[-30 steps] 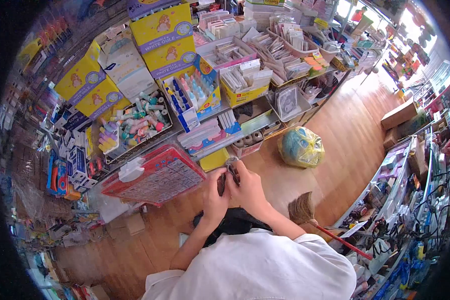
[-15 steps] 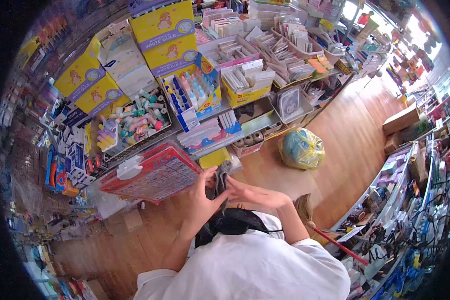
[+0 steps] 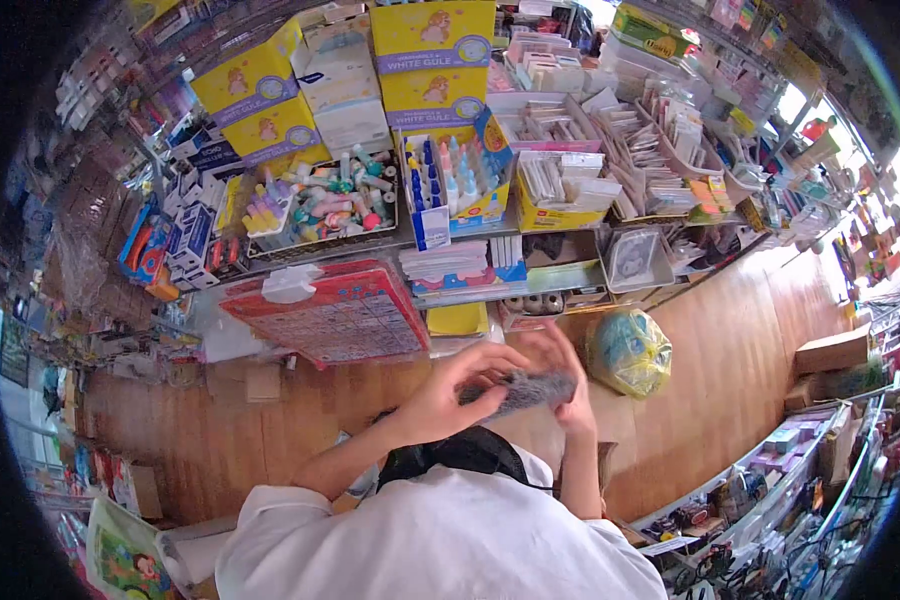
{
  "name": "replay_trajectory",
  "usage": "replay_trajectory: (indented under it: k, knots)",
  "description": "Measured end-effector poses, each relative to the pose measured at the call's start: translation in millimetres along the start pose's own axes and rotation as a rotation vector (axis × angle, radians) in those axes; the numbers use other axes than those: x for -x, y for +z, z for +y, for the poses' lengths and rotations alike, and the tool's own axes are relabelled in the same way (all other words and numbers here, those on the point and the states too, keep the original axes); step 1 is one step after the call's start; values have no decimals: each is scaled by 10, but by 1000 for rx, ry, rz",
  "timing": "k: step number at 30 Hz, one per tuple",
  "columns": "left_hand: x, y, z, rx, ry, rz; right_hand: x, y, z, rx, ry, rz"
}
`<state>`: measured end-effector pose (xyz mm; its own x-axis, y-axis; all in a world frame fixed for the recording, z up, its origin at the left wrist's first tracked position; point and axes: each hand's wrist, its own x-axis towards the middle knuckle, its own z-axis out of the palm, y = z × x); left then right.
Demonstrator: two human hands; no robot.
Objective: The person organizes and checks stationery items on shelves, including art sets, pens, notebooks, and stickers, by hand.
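Just in front of my chest, a grey fuzzy cloth [image 3: 532, 392] is stretched between my two hands, bunched and blurred. My left hand [image 3: 462, 388] grips its left end, with the fingers curled over it and the thumb below. At the other end my right hand [image 3: 567, 375] has the cloth against its palm and thumb, while its fingers point up and forward and are smeared by motion. A black item [image 3: 452, 455], partly hidden, lies against the white shirt below the hands.
Ahead stands a shelf with a basket of small bottles [image 3: 345, 190], a box of glue bottles [image 3: 465, 185] and yellow cartons [image 3: 430, 50]. Red printed boards [image 3: 340, 315] lean at its front. A yellow plastic bag [image 3: 630, 355] sits on the wooden floor, right. Stocked shelves [image 3: 770, 470] line the right.
The view has turned left. The cloth, upright between both hands before, now lies more level. My right hand has moved to its right end, with the fingers raised.
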<state>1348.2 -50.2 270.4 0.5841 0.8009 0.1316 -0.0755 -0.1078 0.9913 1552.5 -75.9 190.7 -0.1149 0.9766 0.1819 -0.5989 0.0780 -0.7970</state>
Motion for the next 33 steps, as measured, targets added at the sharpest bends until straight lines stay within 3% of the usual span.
replay_trajectory:
  k: [2,3,5,7,8,10,11,13,15,17,19,22,23,26,28,32,33]
  knots:
    - [-85,90,-5,119,-66,-59,129,-164,298,-149,53,-39]
    - [-143,94,23,30,16,-45,279,-320,478,-156,83,-27]
    - [-251,51,-3,10,-5,-19,369,-341,502,-163,101,-22]
    - [-419,2,-136,-42,19,26,375,-146,281,-198,185,224]
    - [-490,-48,-191,-44,28,23,356,-181,283,-193,176,220]
    - [-708,-171,-171,-460,-35,-103,342,-292,294,-240,291,439]
    - [-885,-230,-252,-535,67,-41,383,-321,272,-233,288,444]
    - [-1388,-399,-177,-689,279,-76,507,-394,205,-303,223,505]
    - [-2018,-466,3,-854,231,-9,716,-499,90,-265,179,570]
    - [-2874,-644,-164,-1008,428,73,918,-561,-59,-229,93,646]
    - [-3529,-723,-75,-1068,401,108,1131,-674,-135,-188,10,735]
    - [-4668,-1082,-669,-1219,517,274,1462,-809,-197,-175,-151,869]
    - [-4926,-1208,-896,-1278,407,166,1574,-851,-230,-179,-210,902]
    - [-5014,-1231,-958,-1289,148,-108,1875,-863,-273,-171,-318,988]
    - [-4752,-1069,-710,-1478,171,-42,2087,-1042,-183,-272,-439,1028]
    - [-4988,-1245,-817,-1513,211,-81,2297,-1311,-107,-441,-420,1005]
    - [-5094,-1300,-872,-1531,335,-51,2269,-1342,-130,-445,-412,997]
